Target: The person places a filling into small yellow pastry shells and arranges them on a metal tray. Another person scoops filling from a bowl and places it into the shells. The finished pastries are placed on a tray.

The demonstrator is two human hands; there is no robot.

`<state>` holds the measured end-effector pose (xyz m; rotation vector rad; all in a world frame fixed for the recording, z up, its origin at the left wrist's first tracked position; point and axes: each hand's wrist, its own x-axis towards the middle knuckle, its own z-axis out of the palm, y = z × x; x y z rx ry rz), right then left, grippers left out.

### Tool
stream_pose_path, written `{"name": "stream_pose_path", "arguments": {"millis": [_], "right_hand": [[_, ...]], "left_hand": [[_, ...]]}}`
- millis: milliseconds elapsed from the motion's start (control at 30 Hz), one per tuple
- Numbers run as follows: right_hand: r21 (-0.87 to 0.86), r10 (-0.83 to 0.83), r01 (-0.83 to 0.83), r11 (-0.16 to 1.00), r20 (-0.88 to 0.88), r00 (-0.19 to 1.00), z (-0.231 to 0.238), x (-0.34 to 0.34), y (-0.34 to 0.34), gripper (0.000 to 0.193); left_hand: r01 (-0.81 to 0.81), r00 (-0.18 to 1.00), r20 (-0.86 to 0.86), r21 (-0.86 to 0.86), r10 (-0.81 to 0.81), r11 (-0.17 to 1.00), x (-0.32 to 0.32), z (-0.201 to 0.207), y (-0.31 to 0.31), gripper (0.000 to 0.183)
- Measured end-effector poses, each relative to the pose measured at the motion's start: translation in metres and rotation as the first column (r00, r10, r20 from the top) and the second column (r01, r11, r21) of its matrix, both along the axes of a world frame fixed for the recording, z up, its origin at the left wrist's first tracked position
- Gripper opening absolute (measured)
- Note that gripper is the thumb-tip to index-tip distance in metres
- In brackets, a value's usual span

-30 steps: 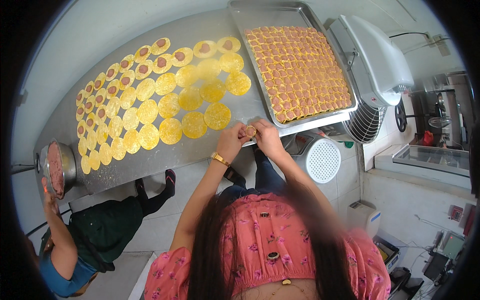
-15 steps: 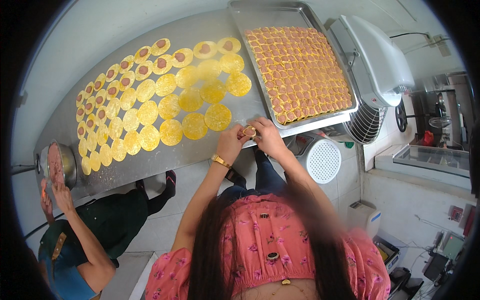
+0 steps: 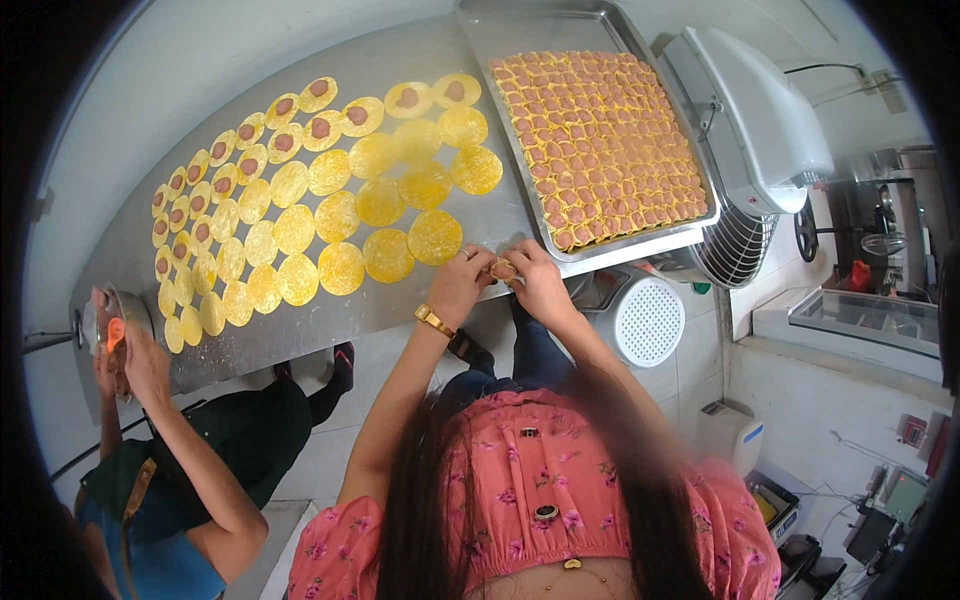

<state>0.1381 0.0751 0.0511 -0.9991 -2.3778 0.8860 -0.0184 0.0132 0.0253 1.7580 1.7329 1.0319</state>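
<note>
since half a second ago, the co-worker's hands (image 3: 148,368) have come further in over the metal bowl (image 3: 141,308) at the surface's left end, and an orange spoon (image 3: 115,335) now shows plainly between them. the wearer's own hands have barely shifted.

the left hand (image 3: 460,284) and the right hand (image 3: 537,280) both hold one filled wrapper (image 3: 503,270), fingertips pinched narrow around its yellow rim, pink filling showing in the middle. this piece is at the surface's near edge, close to the near left corner of the tray (image 3: 545,22); whether it touches the metal table (image 3: 497,212) i cannot tell. a gold watch (image 3: 433,319) circles the left wrist.

flat yellow rounds (image 3: 435,237) lie in rows to the left; many toward the far edge carry pink dabs, those along the near edge are bare. the tray, at the surface's right end, bears finished pieces (image 3: 600,150) packed side by side, with bare metal along its far edge. a white mixer (image 3: 745,120) stands beyond its right edge.
</note>
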Motion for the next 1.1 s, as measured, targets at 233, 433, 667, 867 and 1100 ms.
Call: {"name": "stream_pose_path", "arguments": {"millis": [233,433,667,867,1100], "right_hand": [[-0.122,-0.005,-0.006,0.992,-0.089,0.996,-0.001,-0.003,0.009,0.028],[-0.117,0.044,-0.055,0.992,-0.090,0.995,0.001,-0.005,0.021,0.028],[-0.090,-0.006,0.004,0.996,-0.019,1.000,-0.005,-0.010,0.010,0.037],[-0.077,0.084,-0.078,0.994,0.076,0.994,0.002,-0.001,0.012,0.047],[0.185,0.174,-0.229,0.956,0.273,0.946,0.002,-0.005,0.006,0.037]], "left_hand": [[0.003,0.972,0.233,-0.102,0.021,0.995,-0.001,0.002,0.006,0.024],[-0.053,0.977,0.192,-0.171,0.087,0.984,0.001,0.002,0.010,0.026],[-0.101,0.988,0.110,-0.101,0.112,0.990,0.004,-0.003,0.002,0.027],[-0.139,0.940,0.294,-0.135,0.174,0.981,0.002,-0.011,-0.003,0.024],[-0.180,0.965,0.158,-0.191,0.211,0.965,-0.017,-0.008,-0.027,0.025]]}}
